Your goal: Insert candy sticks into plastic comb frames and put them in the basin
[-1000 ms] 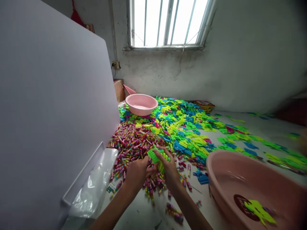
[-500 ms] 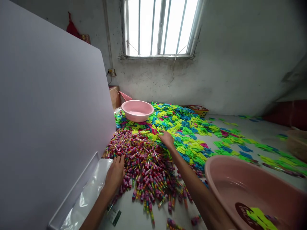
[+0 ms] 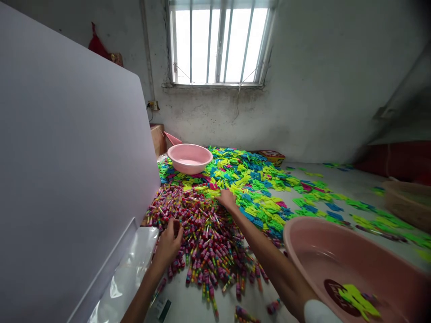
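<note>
My left hand (image 3: pixel 171 238) is over the left part of a heap of small pink and purple tubes with multicoloured segments (image 3: pixel 208 242). Its thumb and fingers curl toward each other around something too small to make out. Farther forward, my right hand (image 3: pixel 227 198) reaches to where that heap meets a spread of flat green, yellow and blue plastic pieces (image 3: pixel 259 184). The fingers of this hand point down among yellow pieces, and their tips are hidden.
A pink basin (image 3: pixel 190 152) sits on the far pieces. A larger pink basin (image 3: pixel 336 255) at the right holds a few yellow pieces (image 3: pixel 358 300). Clear plastic bags (image 3: pixel 126 278) lie beside a white panel (image 3: pixel 77 157) at the left.
My left hand has moved slightly right and its fingers have curled in. My right hand has shifted slightly left and down in the picture. The whole view has turned a little.
</note>
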The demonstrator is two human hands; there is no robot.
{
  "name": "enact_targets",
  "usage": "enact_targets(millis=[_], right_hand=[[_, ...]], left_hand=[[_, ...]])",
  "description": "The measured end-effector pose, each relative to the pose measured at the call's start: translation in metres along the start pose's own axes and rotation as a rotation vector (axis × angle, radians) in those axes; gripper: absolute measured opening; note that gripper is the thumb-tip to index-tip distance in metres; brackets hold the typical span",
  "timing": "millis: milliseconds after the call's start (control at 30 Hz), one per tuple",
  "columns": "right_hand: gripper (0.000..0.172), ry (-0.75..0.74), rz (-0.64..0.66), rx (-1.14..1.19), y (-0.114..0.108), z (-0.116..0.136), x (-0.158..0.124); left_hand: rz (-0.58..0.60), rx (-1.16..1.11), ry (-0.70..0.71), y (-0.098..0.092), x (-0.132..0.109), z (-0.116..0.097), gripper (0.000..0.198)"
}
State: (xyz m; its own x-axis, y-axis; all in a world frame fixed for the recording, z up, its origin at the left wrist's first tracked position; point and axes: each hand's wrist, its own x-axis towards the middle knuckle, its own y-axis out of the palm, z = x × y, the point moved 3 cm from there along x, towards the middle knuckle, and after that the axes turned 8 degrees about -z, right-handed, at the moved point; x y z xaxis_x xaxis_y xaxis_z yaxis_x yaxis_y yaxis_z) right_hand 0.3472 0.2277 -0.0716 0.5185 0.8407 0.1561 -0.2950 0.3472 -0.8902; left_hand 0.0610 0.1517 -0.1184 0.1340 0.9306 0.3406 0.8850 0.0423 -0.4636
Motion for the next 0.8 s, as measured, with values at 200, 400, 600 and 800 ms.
enact_targets(millis=[200,400,600,800], right_hand=[[0.037,-0.006,-0.091,0.251,-0.031,0.005,-0.010],[0.047,-0.202,-0.020,0.643,-0.073,0.006,-0.080],[0.025,-0.412,0.323,0.837,-0.094,0.018,-0.164],[0.029,-0.250,0.356,1.081,-0.089,0.032,-0.185]], left_hand=[[0.083,-0.220,-0.091,-0.010,-0.014,-0.006,0.038],[0.030,-0.466,-0.184,-0.014,-0.015,-0.048,0.015],[0.217,-0.528,-0.141,-0.031,-0.020,-0.091,0.033],[-0.019,-0.211,0.207,-0.065,-0.033,-0.108,0.015]])
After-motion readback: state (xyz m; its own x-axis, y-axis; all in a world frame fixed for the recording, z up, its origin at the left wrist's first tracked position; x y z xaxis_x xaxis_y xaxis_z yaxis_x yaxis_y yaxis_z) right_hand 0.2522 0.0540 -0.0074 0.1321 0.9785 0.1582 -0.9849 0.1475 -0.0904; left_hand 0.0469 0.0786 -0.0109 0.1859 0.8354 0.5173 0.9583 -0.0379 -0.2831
